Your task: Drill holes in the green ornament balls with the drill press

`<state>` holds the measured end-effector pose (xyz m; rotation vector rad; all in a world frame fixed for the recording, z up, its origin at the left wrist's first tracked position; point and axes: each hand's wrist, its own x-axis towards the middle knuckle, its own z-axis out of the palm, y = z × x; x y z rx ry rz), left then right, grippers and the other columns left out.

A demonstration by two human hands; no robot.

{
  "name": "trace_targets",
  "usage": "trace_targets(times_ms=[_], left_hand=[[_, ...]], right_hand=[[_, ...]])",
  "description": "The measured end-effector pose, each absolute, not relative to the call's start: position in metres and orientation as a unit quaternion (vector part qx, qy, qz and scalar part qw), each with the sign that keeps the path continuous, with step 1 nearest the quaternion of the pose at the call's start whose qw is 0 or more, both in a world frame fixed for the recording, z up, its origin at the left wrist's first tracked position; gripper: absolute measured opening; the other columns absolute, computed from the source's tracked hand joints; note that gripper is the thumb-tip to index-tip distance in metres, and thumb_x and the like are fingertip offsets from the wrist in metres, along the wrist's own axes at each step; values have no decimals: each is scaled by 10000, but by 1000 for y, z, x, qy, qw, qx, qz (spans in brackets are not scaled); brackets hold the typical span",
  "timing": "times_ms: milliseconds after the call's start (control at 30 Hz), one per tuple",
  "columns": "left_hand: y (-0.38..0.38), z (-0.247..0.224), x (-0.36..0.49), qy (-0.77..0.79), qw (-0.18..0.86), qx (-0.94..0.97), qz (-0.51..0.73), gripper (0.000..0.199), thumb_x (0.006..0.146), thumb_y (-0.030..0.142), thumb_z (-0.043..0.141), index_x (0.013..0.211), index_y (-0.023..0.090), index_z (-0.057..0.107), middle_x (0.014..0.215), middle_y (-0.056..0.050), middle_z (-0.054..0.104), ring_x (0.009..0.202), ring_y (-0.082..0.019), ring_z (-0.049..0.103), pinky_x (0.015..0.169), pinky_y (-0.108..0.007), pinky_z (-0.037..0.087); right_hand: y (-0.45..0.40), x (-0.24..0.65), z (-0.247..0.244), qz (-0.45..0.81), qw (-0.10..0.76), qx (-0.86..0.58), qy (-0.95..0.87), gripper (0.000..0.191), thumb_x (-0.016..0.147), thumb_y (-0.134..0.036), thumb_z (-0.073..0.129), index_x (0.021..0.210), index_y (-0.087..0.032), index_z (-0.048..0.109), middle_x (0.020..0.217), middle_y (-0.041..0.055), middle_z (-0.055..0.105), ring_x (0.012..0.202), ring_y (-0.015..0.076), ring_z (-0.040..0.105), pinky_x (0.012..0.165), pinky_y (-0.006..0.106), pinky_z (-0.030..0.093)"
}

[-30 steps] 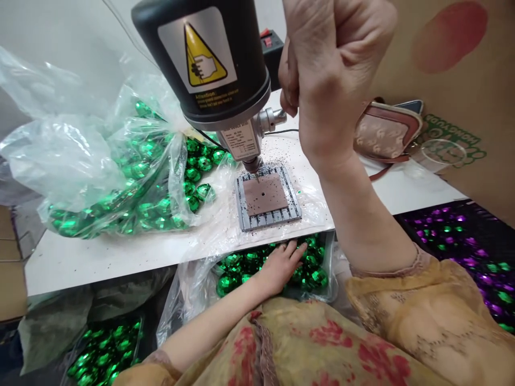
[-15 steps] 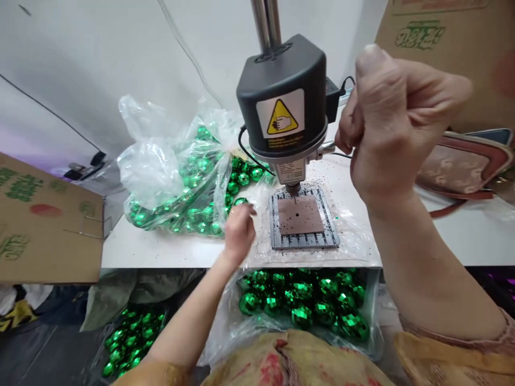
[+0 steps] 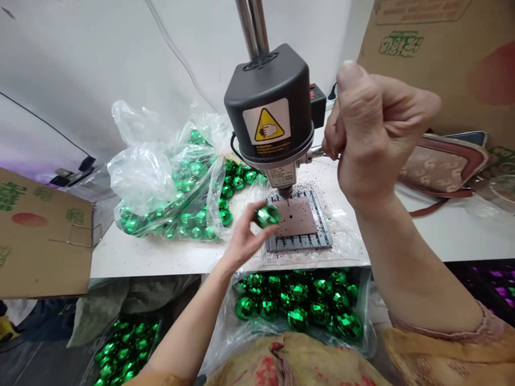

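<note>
Drill press (image 3: pixel 269 115) dominates bench centre; your right hand (image 3: pixel 372 139) at 2 o'clock of it, fist closed round feed lever, lever mostly hidden. Slotted base plate (image 3: pixel 298 219) under bit (image 3: pixel 287 199), bare. Left hand (image 3: pixel 244 238) at 8 o'clock of plate, fingers pinched on green faceted ball (image 3: pixel 267 215), ball just beside plate edge. Risks: round ball rolls or spins under bit if grip loose; fingertips near bit if you pull lever early; swarf on plate unsettles seating

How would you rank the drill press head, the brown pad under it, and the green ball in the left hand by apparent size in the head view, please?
1. Drill press head, though it sits nearer the camera.
2. Brown pad.
3. Green ball, held in the left hand.
</note>
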<state>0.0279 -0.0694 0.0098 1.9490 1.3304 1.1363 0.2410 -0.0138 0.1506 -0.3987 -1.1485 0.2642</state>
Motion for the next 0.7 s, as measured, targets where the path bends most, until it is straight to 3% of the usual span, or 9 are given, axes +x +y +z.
trace_targets(times_ms=[100, 200, 300, 400, 500, 600, 700], left_hand=[[-75, -5, 52, 458, 341, 738, 360, 646, 824, 449, 792, 1368, 237, 516, 1180, -102, 676, 1022, -232, 665, 886, -364, 553], [-60, -17, 55, 505, 306, 708, 387, 591, 783, 429, 825, 1266, 204, 568, 1069, -74, 687, 927, -212, 660, 828, -349, 547], [-44, -18, 50, 504, 283, 719, 386, 528, 812, 396, 793, 1275, 221, 607, 1125, -72, 689, 961, -207, 654, 839, -341, 528], [-39, -17, 49, 493, 310, 718, 380, 576, 809, 388, 784, 1321, 219, 581, 1209, -91, 684, 1028, -223, 654, 850, -342, 526], [-38, -18, 52, 507, 338, 695, 381, 561, 769, 389, 813, 1244, 186, 592, 1147, -90, 701, 970, -214, 660, 825, -337, 532], [-35, -19, 55, 518, 340, 694, 367, 523, 770, 400, 816, 1205, 183, 623, 1087, -74, 708, 918, -198, 654, 822, -333, 529], [-31, -19, 56, 510, 332, 705, 364, 528, 789, 409, 805, 1244, 199, 637, 1093, -67, 697, 983, -210, 653, 879, -344, 522]], right_hand=[[-14, 241, 151, 134, 820, -151, -536, 539, 877, -441, 664, 464, -202, 414, 408, -55, 340, 365, 60, 281, 450, 349, 166], [-13, 240, 151, 136, 822, -142, -534, 558, 872, -470, 663, 461, -192, 407, 407, -56, 346, 362, 51, 259, 448, 341, 162], [-11, 239, 150, 124, 826, -155, -528, 575, 860, -506, 655, 460, -189, 390, 408, -52, 333, 376, 52, 232, 456, 336, 169], [-10, 239, 150, 115, 818, -183, -533, 597, 872, -559, 609, 470, -195, 361, 421, -43, 298, 404, 64, 217, 474, 331, 198], [-11, 238, 150, 117, 816, -188, -534, 628, 854, -617, 598, 470, -199, 329, 424, -39, 261, 411, 76, 215, 474, 327, 216], [-14, 239, 151, 133, 822, -162, -529, 597, 848, -559, 635, 462, -190, 368, 415, -46, 315, 384, 66, 244, 464, 324, 201], [-20, 241, 153, 146, 812, -180, -536, 555, 841, -536, 630, 468, -187, 413, 416, -56, 357, 374, 54, 272, 465, 320, 203]])
